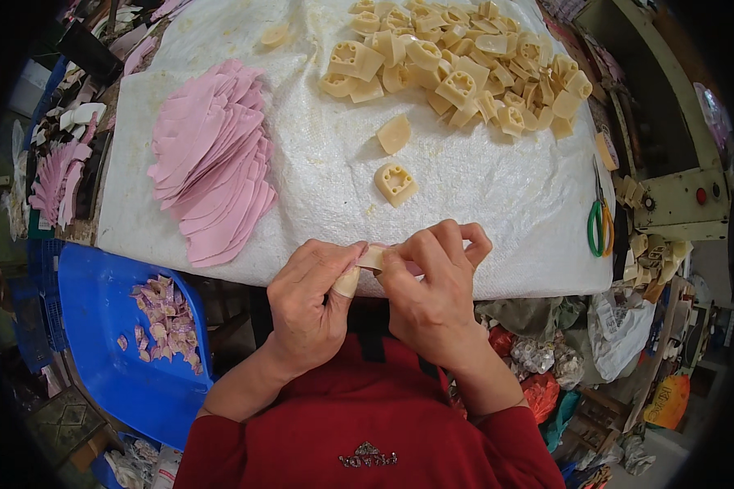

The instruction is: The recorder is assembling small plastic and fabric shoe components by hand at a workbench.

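Just off the near edge of the white woven sheet (326, 163), both my hands are pinched together on a small cream plastic shoe heel (372, 258). My left hand (308, 293) grips its left end between thumb and fingers, with a beige cover on the thumb. My right hand (434, 285) closes over its right end, the other fingers curled; a bit of pink shows beneath them. Most of the held piece is hidden. Ahead of the hands lie two loose cream heels, one hollow side up (395, 184) and one on its side (394, 134).
A fanned stack of pink cut pieces (212, 163) lies on the left. Many cream heels form a pile (465, 65) at the far right. Green-and-orange-handled scissors (600, 224) rest at the right edge. A blue tub (98, 318) with patterned scraps (167, 322) stands lower left.
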The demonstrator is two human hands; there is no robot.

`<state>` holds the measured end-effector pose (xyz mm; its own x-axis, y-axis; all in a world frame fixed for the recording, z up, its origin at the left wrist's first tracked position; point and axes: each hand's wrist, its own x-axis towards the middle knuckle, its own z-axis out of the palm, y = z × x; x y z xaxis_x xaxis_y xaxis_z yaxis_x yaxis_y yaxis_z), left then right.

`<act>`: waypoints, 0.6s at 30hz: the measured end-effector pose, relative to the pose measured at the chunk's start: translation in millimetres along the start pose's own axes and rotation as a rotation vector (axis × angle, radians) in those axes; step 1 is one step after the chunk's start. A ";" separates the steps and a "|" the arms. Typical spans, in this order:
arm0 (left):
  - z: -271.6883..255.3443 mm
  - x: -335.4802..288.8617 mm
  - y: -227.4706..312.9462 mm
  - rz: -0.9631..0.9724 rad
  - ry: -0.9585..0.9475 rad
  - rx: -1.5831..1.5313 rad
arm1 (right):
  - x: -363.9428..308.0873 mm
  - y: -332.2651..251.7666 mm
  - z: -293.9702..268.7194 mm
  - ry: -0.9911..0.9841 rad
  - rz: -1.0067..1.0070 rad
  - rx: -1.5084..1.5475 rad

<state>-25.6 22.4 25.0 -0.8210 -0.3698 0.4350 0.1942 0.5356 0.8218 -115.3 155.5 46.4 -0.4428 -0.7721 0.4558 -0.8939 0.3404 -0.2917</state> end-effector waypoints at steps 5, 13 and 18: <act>3.0 1.5 2.7 0.081 -0.016 0.142 | -2.3 11.7 12.1 0.047 0.002 0.108; 8.1 -6.3 -20.9 -0.059 0.020 -0.353 | -11.6 21.1 16.8 0.130 0.064 0.511; 6.4 0.6 -18.0 0.099 -0.053 -0.235 | -8.8 21.4 5.6 -0.007 0.052 0.661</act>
<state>-33.0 17.4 8.2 -0.8178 -0.2803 0.5027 0.3894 0.3737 0.8419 -130.1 166.6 31.4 -0.4817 -0.7676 0.4228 -0.6393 -0.0223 -0.7687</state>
